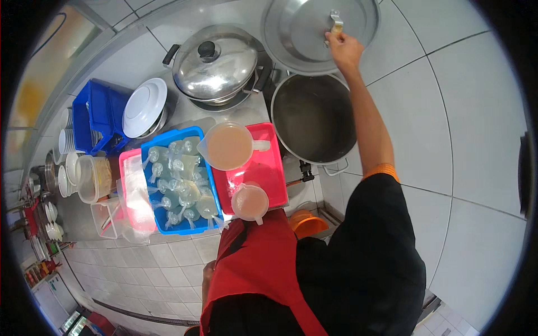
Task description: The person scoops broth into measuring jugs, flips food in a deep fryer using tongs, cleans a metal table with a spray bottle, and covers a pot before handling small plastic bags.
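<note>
My right hand (345, 50) grips the handle of a large round metal lid (294, 35). The lid is raised at the far side of a deep metal stockpot (313, 117), whose mouth is uncovered; dark, murky liquid shows inside. My left hand (209, 271) hangs low beside the red apron, mostly hidden, so its fingers cannot be made out. Before me, a large plastic measuring jug (229, 147) of pinkish-beige liquid stands on a red tray (271, 180). A smaller jug (250, 202) with similar liquid is at the tray's near edge.
A blue tray (180, 232) holds several knotted plastic bags of pale liquid. Behind stands a lidded steel wok (214, 71) on a burner. Leftward are a white plate (145, 107), a blue basket (98, 113) and a plastic tub (88, 180). An orange bucket (309, 224) sits below.
</note>
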Action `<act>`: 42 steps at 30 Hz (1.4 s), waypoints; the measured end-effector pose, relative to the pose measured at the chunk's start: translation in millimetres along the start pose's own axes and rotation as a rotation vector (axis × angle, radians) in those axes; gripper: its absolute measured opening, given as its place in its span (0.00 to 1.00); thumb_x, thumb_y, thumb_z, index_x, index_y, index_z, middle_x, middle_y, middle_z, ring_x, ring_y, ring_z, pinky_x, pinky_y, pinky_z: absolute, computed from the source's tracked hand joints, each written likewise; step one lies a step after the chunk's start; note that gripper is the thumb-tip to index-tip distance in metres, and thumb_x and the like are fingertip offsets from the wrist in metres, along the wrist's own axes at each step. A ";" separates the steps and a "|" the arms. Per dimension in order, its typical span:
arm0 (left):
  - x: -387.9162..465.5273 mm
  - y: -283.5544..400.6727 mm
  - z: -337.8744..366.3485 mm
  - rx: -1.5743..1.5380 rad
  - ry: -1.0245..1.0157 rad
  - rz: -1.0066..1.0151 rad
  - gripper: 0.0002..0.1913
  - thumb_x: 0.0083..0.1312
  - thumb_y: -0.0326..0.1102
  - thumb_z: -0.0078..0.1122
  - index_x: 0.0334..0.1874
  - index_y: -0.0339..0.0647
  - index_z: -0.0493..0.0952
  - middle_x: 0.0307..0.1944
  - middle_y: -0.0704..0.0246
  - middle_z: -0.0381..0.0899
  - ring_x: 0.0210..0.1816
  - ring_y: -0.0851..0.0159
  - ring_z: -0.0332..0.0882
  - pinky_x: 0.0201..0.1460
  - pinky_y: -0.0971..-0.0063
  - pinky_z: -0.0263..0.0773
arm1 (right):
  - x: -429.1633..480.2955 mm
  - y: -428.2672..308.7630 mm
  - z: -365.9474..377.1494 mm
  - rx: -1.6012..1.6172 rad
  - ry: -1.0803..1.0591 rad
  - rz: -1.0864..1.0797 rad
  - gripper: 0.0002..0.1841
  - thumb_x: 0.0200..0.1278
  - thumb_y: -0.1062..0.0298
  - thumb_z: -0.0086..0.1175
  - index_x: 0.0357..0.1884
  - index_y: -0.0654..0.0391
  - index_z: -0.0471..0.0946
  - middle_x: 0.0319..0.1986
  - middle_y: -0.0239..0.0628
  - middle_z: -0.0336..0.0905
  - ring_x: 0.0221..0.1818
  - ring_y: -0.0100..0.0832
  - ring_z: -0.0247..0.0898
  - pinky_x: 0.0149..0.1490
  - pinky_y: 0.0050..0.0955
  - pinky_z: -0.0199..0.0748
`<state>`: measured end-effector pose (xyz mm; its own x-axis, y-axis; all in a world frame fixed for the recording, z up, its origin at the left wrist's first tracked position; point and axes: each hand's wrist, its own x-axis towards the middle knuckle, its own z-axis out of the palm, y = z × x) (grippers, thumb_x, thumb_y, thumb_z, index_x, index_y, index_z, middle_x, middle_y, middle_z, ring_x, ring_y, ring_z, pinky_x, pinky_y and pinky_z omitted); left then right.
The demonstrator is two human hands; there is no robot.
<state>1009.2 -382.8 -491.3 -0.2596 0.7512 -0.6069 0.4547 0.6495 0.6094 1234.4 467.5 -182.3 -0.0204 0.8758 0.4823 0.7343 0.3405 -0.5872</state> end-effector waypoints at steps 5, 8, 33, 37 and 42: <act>20.5 -26.5 0.7 0.140 0.035 0.162 0.21 0.59 0.40 0.54 0.52 0.34 0.71 0.50 0.55 0.73 0.45 0.55 0.76 0.44 0.60 0.73 | -23.5 36.2 -50.4 -0.127 -0.431 0.030 0.21 0.48 0.51 0.56 0.22 0.64 0.79 0.17 0.48 0.75 0.24 0.46 0.73 0.34 0.38 0.69; 32.3 -4.8 -3.1 0.047 0.035 0.060 0.22 0.56 0.40 0.60 0.48 0.32 0.72 0.50 0.55 0.73 0.46 0.56 0.76 0.45 0.59 0.73 | -54.7 66.1 -48.2 -0.283 -0.571 -0.013 0.18 0.48 0.52 0.58 0.24 0.61 0.80 0.17 0.47 0.75 0.23 0.44 0.74 0.32 0.36 0.69; 17.2 46.4 0.1 0.029 0.027 0.042 0.19 0.58 0.41 0.53 0.48 0.36 0.74 0.48 0.55 0.74 0.48 0.59 0.74 0.48 0.68 0.71 | -149.7 128.6 6.2 -0.529 -0.802 -0.002 0.19 0.43 0.56 0.58 0.23 0.67 0.78 0.23 0.57 0.76 0.32 0.50 0.75 0.42 0.41 0.73; 14.4 47.3 7.7 0.050 0.052 0.102 0.19 0.58 0.41 0.52 0.48 0.36 0.74 0.47 0.56 0.74 0.47 0.60 0.75 0.47 0.70 0.71 | -151.5 111.4 4.9 -0.491 -0.875 0.017 0.21 0.42 0.54 0.60 0.24 0.67 0.78 0.25 0.56 0.76 0.33 0.50 0.75 0.43 0.40 0.73; 20.6 94.3 -9.8 -0.212 0.095 -0.100 0.18 0.59 0.41 0.50 0.48 0.37 0.74 0.44 0.60 0.76 0.43 0.63 0.75 0.44 0.73 0.70 | -134.5 111.3 -10.6 -0.490 -0.947 0.073 0.26 0.41 0.48 0.63 0.30 0.67 0.78 0.29 0.55 0.76 0.35 0.49 0.74 0.41 0.40 0.71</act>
<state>1038.4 -304.9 -441.3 -0.3774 0.6833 -0.6250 0.2367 0.7237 0.6483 1326.1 384.0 -305.7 -0.3290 0.8693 -0.3689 0.9435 0.2862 -0.1673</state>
